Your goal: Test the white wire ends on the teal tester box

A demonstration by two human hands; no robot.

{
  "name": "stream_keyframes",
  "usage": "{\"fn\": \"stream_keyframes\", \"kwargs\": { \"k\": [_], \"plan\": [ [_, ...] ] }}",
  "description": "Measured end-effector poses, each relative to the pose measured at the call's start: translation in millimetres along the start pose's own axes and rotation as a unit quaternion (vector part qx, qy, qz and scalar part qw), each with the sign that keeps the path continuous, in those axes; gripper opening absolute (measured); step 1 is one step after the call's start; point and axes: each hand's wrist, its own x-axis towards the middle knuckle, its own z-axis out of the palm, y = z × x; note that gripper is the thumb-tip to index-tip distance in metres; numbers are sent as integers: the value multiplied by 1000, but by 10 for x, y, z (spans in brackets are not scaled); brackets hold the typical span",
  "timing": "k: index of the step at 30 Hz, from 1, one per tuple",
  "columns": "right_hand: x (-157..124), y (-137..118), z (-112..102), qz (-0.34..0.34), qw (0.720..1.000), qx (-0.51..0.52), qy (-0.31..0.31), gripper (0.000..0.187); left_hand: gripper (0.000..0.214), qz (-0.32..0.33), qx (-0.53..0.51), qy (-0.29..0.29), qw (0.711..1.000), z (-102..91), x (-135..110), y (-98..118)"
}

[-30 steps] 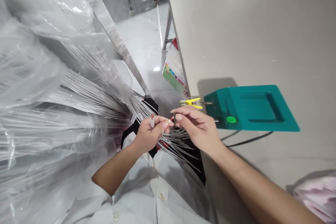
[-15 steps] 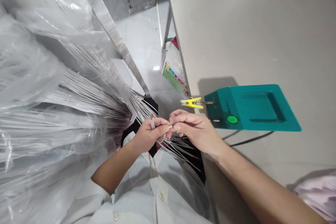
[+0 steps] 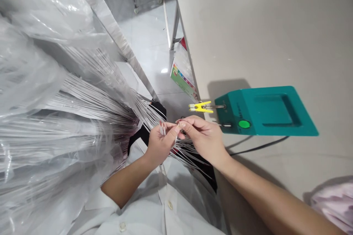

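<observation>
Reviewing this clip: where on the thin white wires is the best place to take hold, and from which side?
Probably at the free tips of the thin white wires, from above. They fan out loose between the left hand and right hand, while farther left they vanish into the plastic wrap, so single strands separate only at that end.

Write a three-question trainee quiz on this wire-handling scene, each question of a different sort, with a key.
1. True or false: the yellow plastic clip sticks out from the side of the teal box-shaped device that faces the hands.
2. The round button on that device is: A red, B green, C white.
3. Fill in: the left hand and right hand meet over a bundle of thin silvery ____.

Key
1. True.
2. B.
3. Wires; the left hand pinches a few ends and the right hand's fingertips touch them.
</observation>
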Motion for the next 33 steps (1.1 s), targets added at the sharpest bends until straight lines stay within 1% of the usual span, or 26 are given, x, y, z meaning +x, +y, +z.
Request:
{"fn": "stream_keyframes", "kwargs": {
  "k": [1,2,3,4,6,7,8,9,10,12,18,20,21,23,26,28,29,31,33],
  "plan": [
    [-2,18,-18,-62,996,-64,5,17,26,5,4,8,1000,3,-2,8],
    [0,34,-41,-129,982,-135,7,15,24,11,11,18,1000,5,-4,18],
    [6,48,-69,-196,959,-206,3,15,23,15,23,25,999,6,-7,27],
    [17,58,-99,-256,929,-268,-6,16,22,18,41,31,999,6,-10,37],
    [46,70,-158,-349,867,-356,-23,18,22,22,82,30,996,4,-16,49],
    [62,72,-184,-377,842,-385,-31,19,22,26,98,30,994,2,-18,50],
    [78,72,-205,-395,823,-406,-40,21,23,28,108,31,993,-1,-18,46],
    [91,71,-222,-403,811,-421,-48,22,23,30,111,33,993,-3,-17,39],
    [102,69,-235,-403,804,-433,-57,24,23,30,108,34,993,-6,-15,28],
    [117,59,-254,-393,800,-447,-74,26,24,24,101,32,994,-10,-8,1],
    [146,-14,-342,-356,801,-465,-124,28,24,11,84,37,996,-16,-9,-50],
    [150,-26,-375,-334,813,-458,-132,32,24,16,79,43,996,-29,-13,-49],
    [150,-24,-385,-320,827,-443,-135,35,24,21,76,47,996,-39,-14,-44],
    [146,-7,-381,-286,867,-388,-126,37,24,30,67,53,996,-63,-15,-29],
    [134,24,-317,-229,931,-273,-82,31,24,30,57,46,997,-94,-18,-2],
    [123,29,-255,-179,961,-195,-82,26,25,22,50,27,998,-103,-23,9],
    [117,26,-226,-157,970,-159,-95,24,25,20,48,13,999,-105,-27,10],
    [107,16,-179,-124,980,-100,-118,18,26,16,49,-10,999,-107,-32,6],
    [97,7,-151,-105,985,-69,-117,16,25,13,52,-19,998,-110,-33,2]
  ]
}}
